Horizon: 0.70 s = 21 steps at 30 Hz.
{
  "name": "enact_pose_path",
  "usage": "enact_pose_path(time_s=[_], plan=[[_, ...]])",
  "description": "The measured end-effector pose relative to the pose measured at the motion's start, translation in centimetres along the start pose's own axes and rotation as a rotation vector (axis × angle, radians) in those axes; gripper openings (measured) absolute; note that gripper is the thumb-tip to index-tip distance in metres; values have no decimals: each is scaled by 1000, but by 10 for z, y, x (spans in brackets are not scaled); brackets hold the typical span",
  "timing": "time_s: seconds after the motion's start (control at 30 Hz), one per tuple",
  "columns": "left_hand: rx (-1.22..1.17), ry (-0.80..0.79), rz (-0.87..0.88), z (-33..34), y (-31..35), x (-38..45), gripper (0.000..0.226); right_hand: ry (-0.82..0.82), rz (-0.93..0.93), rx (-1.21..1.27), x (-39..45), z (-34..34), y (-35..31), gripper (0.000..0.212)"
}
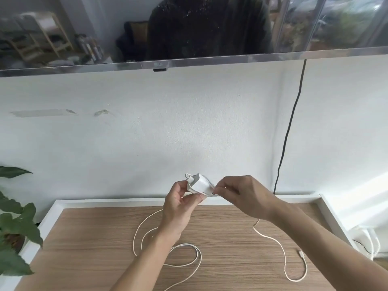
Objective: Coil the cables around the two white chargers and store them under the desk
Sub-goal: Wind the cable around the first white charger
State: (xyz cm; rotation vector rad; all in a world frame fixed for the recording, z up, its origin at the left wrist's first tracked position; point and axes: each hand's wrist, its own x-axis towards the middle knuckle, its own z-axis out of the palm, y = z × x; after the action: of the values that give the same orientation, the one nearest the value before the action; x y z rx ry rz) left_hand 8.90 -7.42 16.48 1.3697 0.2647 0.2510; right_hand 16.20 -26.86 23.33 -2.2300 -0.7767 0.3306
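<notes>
White charger [198,184] gripped by left hand [178,206]; cable [281,248] pinched by right hand [243,196]. Wrap likely loosened if tension lost.

A room in a home, most likely a living room or bedroom. A large flat-screen television [189,30] hangs on a white textured wall [147,133] across the top of the frame. Its dark glass reflects wooden shelving and household clutter. A black power cord [289,127] runs down the wall at right. Below sits a wood-grain desk [94,238] with a white border. A leafy green houseplant [14,223] stands at the left edge.
</notes>
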Motion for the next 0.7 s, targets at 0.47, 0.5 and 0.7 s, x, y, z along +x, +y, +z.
enact_pose_path(time_s=[0.47, 0.5, 0.7], plan=[[312, 62, 69, 0, 8, 5, 44, 106, -156, -97, 11, 2, 7, 12], [348, 70, 69, -1, 10, 5, 42, 108, -157, -104, 12, 3, 8, 11], [352, -3, 60, -7, 19, 7, 39, 138, -153, -116, 17, 1, 15, 11]])
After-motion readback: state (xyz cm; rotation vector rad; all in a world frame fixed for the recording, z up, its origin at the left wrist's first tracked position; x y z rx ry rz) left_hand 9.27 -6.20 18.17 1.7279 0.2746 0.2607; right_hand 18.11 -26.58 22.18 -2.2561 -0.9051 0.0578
